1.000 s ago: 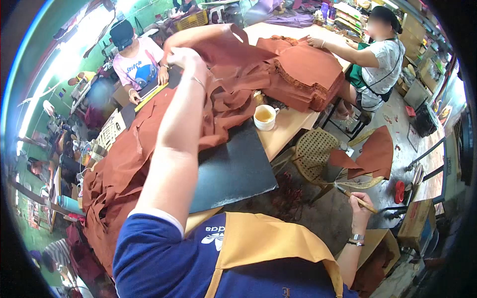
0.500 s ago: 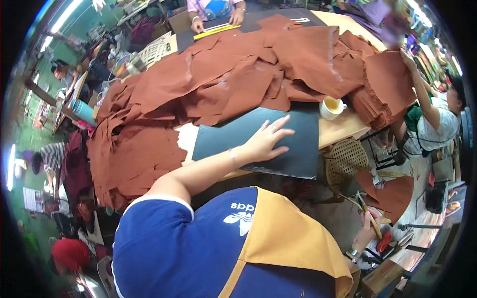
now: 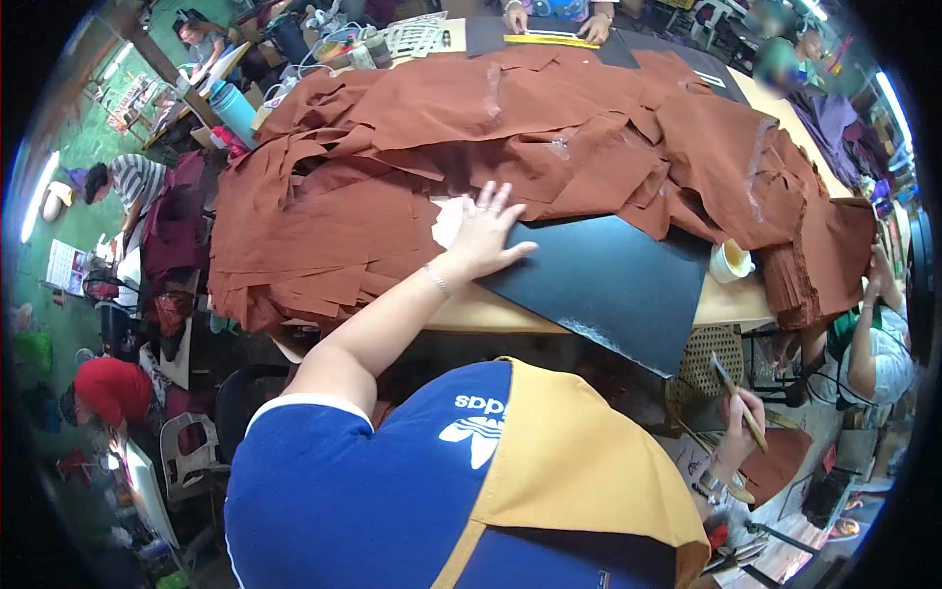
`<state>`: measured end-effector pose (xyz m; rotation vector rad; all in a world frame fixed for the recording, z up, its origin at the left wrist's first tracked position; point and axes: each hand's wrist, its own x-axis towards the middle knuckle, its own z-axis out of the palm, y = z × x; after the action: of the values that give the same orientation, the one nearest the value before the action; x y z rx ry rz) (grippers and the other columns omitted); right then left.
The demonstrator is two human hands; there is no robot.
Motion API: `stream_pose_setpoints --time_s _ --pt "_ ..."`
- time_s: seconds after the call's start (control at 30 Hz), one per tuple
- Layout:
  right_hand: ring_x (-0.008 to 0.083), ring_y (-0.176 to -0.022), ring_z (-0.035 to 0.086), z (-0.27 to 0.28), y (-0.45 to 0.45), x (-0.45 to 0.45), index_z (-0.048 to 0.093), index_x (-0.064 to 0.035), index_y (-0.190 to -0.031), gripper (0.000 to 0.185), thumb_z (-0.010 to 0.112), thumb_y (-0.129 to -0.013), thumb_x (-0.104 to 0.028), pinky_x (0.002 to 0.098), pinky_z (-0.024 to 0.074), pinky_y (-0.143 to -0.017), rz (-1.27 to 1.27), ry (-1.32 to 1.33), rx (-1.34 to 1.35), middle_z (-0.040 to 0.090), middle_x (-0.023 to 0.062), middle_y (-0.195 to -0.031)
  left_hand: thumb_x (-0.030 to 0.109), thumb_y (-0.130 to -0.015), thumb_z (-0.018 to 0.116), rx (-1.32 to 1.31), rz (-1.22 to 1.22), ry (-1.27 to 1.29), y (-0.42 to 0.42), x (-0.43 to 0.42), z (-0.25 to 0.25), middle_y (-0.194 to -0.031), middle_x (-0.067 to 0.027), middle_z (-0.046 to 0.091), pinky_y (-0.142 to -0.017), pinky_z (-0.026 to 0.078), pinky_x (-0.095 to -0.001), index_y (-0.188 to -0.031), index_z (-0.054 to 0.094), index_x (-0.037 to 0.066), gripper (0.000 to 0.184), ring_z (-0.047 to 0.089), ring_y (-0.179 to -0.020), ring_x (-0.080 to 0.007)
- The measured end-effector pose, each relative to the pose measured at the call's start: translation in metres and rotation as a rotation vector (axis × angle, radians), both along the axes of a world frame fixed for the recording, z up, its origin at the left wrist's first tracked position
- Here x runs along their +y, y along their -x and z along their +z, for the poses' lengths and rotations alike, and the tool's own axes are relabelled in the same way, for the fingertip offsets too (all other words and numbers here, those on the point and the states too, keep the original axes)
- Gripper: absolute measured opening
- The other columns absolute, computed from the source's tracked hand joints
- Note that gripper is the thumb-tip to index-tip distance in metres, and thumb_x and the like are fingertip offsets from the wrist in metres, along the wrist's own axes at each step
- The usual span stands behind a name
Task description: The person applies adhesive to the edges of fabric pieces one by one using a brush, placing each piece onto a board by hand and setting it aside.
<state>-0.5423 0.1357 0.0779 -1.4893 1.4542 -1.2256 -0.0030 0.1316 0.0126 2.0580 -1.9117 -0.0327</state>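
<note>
My left hand [image 3: 485, 234] is spread flat with fingers apart, at the left edge of a dark board [image 3: 618, 285], beside the heaped brown fabric pieces [image 3: 392, 211]. Nothing shows in its grasp. At the lower right, off the table, my right hand [image 3: 743, 417] is closed around a brush [image 3: 753, 422] with a wooden handle, its bristle end pointing up and left. A white cup [image 3: 730, 262] with yellowish contents stands just right of the board.
A co-worker [image 3: 878, 353] at the right touches the stacked brown pieces [image 3: 834, 255]. Another person's hands [image 3: 594, 29] are by a yellow ruler [image 3: 549, 40] across the table. A woven stool [image 3: 699, 368] stands below the table edge. Someone in red [image 3: 113, 393] is at far left.
My left hand first swung down from a raised brown piece at the back onto the dark board, then moved left to its edge. The board now lies tilted. The view has turned left.
</note>
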Motion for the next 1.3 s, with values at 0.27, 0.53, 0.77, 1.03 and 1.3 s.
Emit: stream_pose_setpoints --time_s 0.27,0.53,0.77,1.03,1.3 --pt "0.0105 -0.086 0.062 0.028 -0.04 0.002 0.068 0.0018 -0.097 0.008 0.07 -0.089 -0.001 0.0246 0.0507 -0.08 0.064 0.081 0.127 0.069 0.0039 -0.095 0.067 -0.089 0.057 0.002 -0.532 -0.146 0.068 -0.056 0.006 -0.161 -0.0182 0.03 -0.118 0.014 -0.067 -0.145 0.051 0.014 0.077 0.02 -0.152 -0.0382" --pt "0.0092 -0.087 0.062 0.016 -0.018 0.033 0.067 0.0007 -0.099 0.01 0.069 -0.09 -0.002 0.024 0.0511 -0.079 -0.046 0.024 0.113 0.068 0.0034 -0.097 0.075 -0.088 0.05 -0.034 -0.355 -0.163 0.062 -0.07 0.002 -0.163 -0.0224 0.021 -0.115 0.018 -0.0688 -0.15 0.044 0.01 0.09 0.02 -0.151 -0.042" --pt "0.0091 -0.083 0.062 0.018 -0.013 0.044 0.068 0.0002 -0.103 0.013 0.07 -0.092 -0.006 0.0234 0.0513 -0.077 -0.155 0.015 0.179 0.068 0.0038 -0.099 0.077 -0.082 0.057 -0.058 -0.542 -0.257 0.085 -0.024 0.017 -0.163 -0.0265 0.019 -0.114 0.015 -0.0719 -0.14 0.052 -0.001 0.098 0.015 -0.152 -0.0438" --pt "0.0109 -0.086 0.065 0.017 -0.089 0.005 0.066 -0.0036 -0.114 0.019 0.068 -0.098 -0.013 0.0256 0.0546 -0.066 -0.087 -0.027 -0.061 0.069 0.0044 -0.098 0.078 -0.084 0.054 0.164 -0.664 -0.266 0.136 0.015 0.016 -0.162 -0.0276 0.02 -0.113 0.017 -0.072 -0.149 0.042 0.005 0.098 0.013 -0.151 -0.0479" --pt "0.0308 -0.103 0.065 -0.023 -0.174 -0.035 0.06 -0.0078 -0.109 0.036 0.082 -0.082 -0.016 0.044 0.0488 -0.093 0.342 0.272 0.614 0.07 0.0129 -0.113 0.053 -0.09 0.066 0.221 -0.49 -0.227 0.096 0.017 0.039 -0.162 -0.0196 0.028 -0.12 0.017 -0.0597 -0.154 0.035 0.011 0.082 0.02 -0.152 -0.0404"
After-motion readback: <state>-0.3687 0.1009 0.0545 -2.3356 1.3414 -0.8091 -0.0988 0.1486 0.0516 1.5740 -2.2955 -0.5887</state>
